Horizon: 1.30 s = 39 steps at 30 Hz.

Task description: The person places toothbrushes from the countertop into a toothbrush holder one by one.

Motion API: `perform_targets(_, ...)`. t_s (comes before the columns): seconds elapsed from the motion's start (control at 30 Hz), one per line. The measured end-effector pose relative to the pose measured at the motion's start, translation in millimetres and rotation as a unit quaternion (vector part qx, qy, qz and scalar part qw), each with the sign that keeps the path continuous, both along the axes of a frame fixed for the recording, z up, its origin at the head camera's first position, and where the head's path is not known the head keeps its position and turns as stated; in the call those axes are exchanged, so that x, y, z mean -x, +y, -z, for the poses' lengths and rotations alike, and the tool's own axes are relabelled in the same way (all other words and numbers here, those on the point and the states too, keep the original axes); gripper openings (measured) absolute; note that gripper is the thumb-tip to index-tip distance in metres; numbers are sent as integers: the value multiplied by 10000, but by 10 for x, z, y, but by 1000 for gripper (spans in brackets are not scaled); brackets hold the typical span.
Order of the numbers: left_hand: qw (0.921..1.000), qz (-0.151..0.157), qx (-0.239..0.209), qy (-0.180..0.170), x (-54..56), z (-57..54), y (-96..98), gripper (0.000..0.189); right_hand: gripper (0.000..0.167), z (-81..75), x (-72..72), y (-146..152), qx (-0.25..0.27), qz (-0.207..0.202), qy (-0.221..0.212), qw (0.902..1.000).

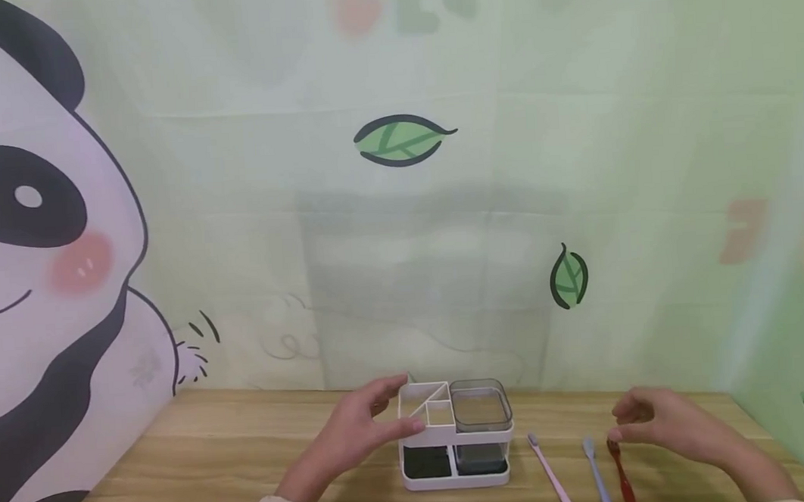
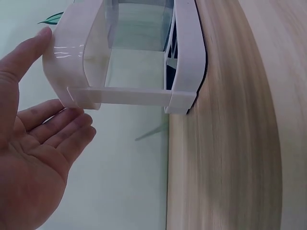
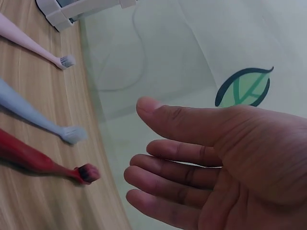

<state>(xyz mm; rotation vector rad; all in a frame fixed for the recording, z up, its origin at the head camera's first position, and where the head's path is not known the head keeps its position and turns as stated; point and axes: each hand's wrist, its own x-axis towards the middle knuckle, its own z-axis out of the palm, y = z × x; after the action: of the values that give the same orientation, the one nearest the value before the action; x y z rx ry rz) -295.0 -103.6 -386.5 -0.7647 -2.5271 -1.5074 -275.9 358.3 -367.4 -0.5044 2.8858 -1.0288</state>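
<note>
A white two-level organizer [image 1: 427, 436] with small divided slots stands on the table. My left hand [image 1: 360, 427] is at its left end, thumb along the front edge of the upper tray and fingers toward the back corner; in the left wrist view those fingers [image 2: 79, 136] lie loosely extended beside the tray. A clear grey cup [image 1: 481, 407] sits in the organizer's right half. My right hand [image 1: 663, 423] hovers just above the head of a red toothbrush [image 1: 623, 478], holding nothing, fingers loosely bent. A blue toothbrush [image 1: 597, 472] and a pink toothbrush [image 1: 552, 474] lie left of it.
The wooden table [image 1: 248, 441] meets a pale green cloth backdrop [image 1: 240, 290] printed with leaves and a panda [image 1: 52, 337]. All three toothbrushes lie with their heads toward the backdrop, to the right of the organizer.
</note>
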Motion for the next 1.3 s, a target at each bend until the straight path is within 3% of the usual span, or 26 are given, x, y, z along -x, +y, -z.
perform_targets(0.23, 9985, 161, -408, -320, 2, -12, 4, 70, 32, 67, -7, 83, 488, -81, -376, 9981)
perform_targets(0.47, 9974, 211, -577, -385, 10, -6, 7, 74, 26, 199, 26, 196, 922, -306, -734, 9926)
perform_targets(0.9, 9976, 131, -515, -451, 40, 23, 9, 73, 20, 427, 16, 277, 943, -495, -1115, 9880)
perform_targets(1.3, 9967, 170, -658, -433, 15, 22, 20, 73, 11, 477, 25, 78, 436, 85, -996, 9940)
